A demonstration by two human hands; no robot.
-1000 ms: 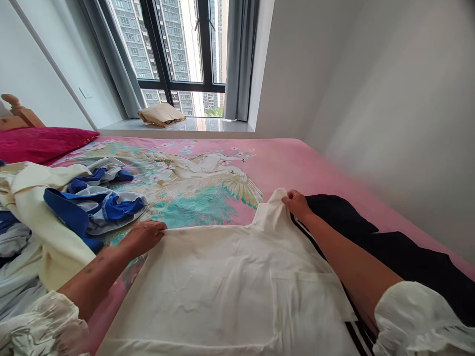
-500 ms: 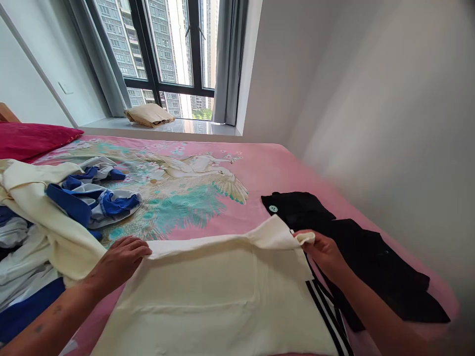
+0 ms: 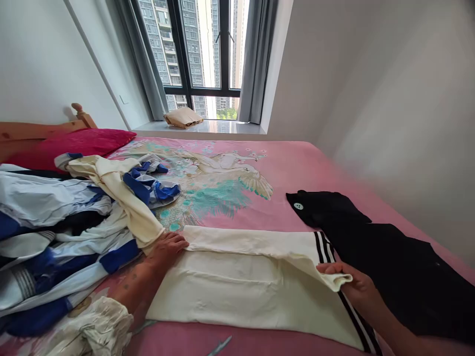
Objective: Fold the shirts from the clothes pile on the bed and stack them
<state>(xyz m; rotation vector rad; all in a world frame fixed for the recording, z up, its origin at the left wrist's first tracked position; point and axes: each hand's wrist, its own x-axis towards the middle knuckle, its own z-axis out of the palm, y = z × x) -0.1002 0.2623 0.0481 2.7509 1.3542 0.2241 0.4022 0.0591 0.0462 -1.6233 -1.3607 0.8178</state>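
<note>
Pink printed bedsheet with a white bird and teal motif (image 3: pixel 282 168) covers the whole work surface; both of the person's hands rest low on it, near the bed's close edge.

Heap of blue, white and cream clothes (image 3: pixel 55 232) lies just outside the left hand, reaching away toward the crimson pillow (image 3: pixel 70 146) at the headboard. One cream sleeve of the heap trails down to touch the hand's knuckles.

Black garment with a small round badge (image 3: pixel 374 247) lies spread beyond and outside the right hand, partly under the cream piece's striped end.

Cream cotton garment with black-and-white striped trim (image 3: pixel 237 287) lies flat between the two hands, folded lengthwise into a long band. Judged light, limp and thin: it holds a soft crease, sags where lifted, has no stiffness of its own. Not slippery on the sheet, not fragile. Best taken at corners and along folded edges; a mid-panel grab would likely bunch it.

Left hand (image 3: pixel 166 249): palm down, fingers flattened and together, pressing the garment's near-left end against the sheet. Nothing enclosed; acts as an anchor.

Right hand (image 3: pixel 352 284): fingers curled under, thumb on top, pinching a loose cream corner just inside the striped trim. The corner is raised slightly off the bed and droops over the fingertips.

Tan folded cloth (image 3: pixel 183 117) sits on the windowsill, well beyond both hands.
</note>
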